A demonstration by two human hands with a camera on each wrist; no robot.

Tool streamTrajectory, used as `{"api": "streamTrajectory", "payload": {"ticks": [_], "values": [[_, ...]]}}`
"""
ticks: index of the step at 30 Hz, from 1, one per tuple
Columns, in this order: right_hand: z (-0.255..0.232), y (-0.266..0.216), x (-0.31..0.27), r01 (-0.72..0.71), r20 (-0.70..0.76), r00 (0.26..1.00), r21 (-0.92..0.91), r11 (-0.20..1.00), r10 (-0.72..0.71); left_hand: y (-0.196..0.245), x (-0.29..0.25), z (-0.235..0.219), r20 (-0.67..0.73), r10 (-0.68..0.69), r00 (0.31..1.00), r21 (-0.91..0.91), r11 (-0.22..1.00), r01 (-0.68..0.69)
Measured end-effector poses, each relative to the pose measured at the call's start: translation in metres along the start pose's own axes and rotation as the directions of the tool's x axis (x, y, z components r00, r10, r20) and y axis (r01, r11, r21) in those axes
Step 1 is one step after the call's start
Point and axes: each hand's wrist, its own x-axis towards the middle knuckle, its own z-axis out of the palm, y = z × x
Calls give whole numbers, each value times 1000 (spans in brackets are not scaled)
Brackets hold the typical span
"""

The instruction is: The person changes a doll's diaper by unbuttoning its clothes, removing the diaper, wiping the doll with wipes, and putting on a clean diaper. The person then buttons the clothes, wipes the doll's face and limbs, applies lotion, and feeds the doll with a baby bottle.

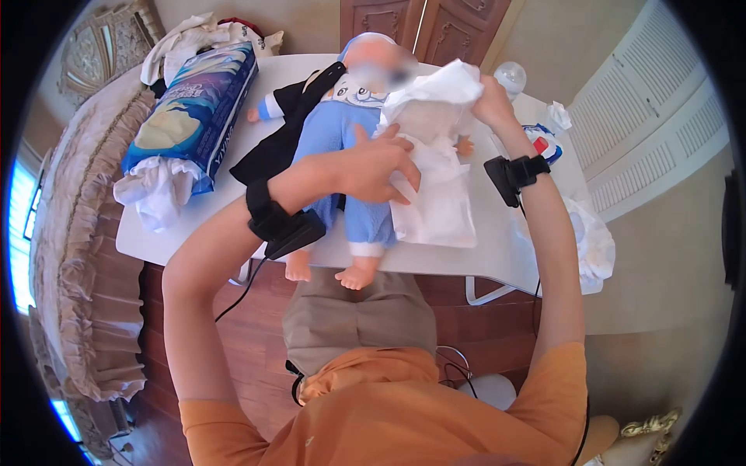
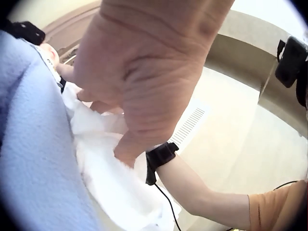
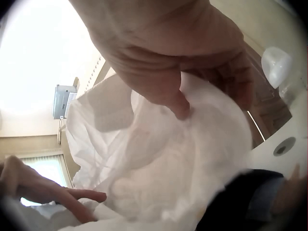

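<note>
A doll in blue clothes lies on its back on the white table, bare feet toward the person. Beside its body a white diaper is unfolded lengthwise, its upper end raised. My right hand pinches that upper end between thumb and fingers, as the right wrist view shows. My left hand lies with spread fingers over the diaper's near edge and the doll's lap. In the left wrist view, the thumb touches the white material. Part of the doll's far arm is hidden under the diaper.
A blue diaper package with white diapers at its opening lies on the left of the table. Black cloth lies under the doll. A clear bottle, a wipes pack and a crumpled white bag are on the right.
</note>
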Motion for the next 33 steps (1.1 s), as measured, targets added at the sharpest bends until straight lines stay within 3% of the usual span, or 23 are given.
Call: {"api": "streamTrajectory", "payload": {"ticks": [2, 6, 8, 9, 11, 12, 14, 15, 17, 18, 19, 20, 21, 22, 23, 25, 26, 27, 28, 29, 31, 32, 33], "values": [[-8, -4, -20, 53, -79, 994, -283, 958, -79, -2, 4, 2, 49, 2, 999, -52, 999, 1], [-14, 5, -29, 2, -30, 999, -308, 952, -11, -3, 7, -10, 79, 13, 997, -115, 993, -4], [-4, 23, -27, 172, -53, 985, 179, 969, -165, -11, 17, -13, 196, -126, 972, -539, 814, 215], [-3, 24, -27, 174, -61, 984, 179, 968, -166, -13, 19, -12, 195, -125, 973, -534, 819, 212], [-2, 21, -26, -18, 161, 986, 395, 919, -49, -14, 24, -10, -208, -188, 960, -555, 831, 43], [-2, 16, -25, 0, 154, 986, 394, 919, -66, -13, 25, -9, -224, -190, 956, -547, 836, 38], [-4, 3, -29, -158, 129, 987, 697, 699, 95, -7, 26, -5, -436, -130, 891, -76, 991, 107], [-10, -4, -32, -144, 126, 989, 697, 703, 78, -6, 29, -6, -450, -133, 883, -71, 991, 113], [-27, -20, -41, -155, 162, 986, 791, 592, 42, -5, 37, -3, -600, -134, 788, -46, 990, 133], [-33, -18, -39, -209, 209, 975, 767, 607, 72, -11, 48, 3, -749, -46, 661, 27, 995, 99], [-41, -24, -42, -214, 212, 974, 763, 610, 76, -10, 51, -5, -749, -49, 661, 21, 995, 97], [-51, -30, -45, -256, 257, 963, 759, 599, 86, -9, 54, -14, -516, -350, 782, -438, 892, 110], [-57, -32, -47, -297, 300, 949, 753, 587, 94, -8, 58, -18, -152, -496, 855, -782, 589, 202], [-59, -26, -46, -300, 302, 948, 750, 589, 99, -8, 63, -12, -219, -512, 830, -810, 570, 138], [-59, -14, -43, -285, 299, 949, 675, 680, 101, -9, 66, -9, -217, -511, 832, -812, 568, 137], [-44, 15, -42, -266, 298, 949, 589, 764, 101, -17, 75, -4, 45, -570, 820, -880, 366, 303], [-26, 37, -41, -122, 138, 987, 266, 956, 87, -23, 81, 1, 41, -570, 821, -882, 366, 298], [-17, 49, -40, -7, -7, 1000, -119, 993, 6, -29, 88, 6, 144, -571, 808, -827, 379, 415], [-16, 48, -42, 1, -7, 1000, -124, 992, -2, -30, 91, 7, 243, -576, 781, -757, 391, 524], [-13, 47, -46, -26, -42, 999, -12, 1000, 25, -29, 95, 8, 238, -577, 781, -761, 389, 520], [-9, 42, -49, -54, -71, 996, 108, 993, 62, -21, 97, 10, 120, -572, 812, -603, 608, 517], [-8, 42, -50, -16, -176, 983, 175, 985, 47, -20, 98, 10, 131, -571, 810, -602, 604, 523], [-10, 41, -57, 20, -277, 960, 233, 972, 47, -19, 99, 11, 27, -585, 810, -535, 676, 506]]}}
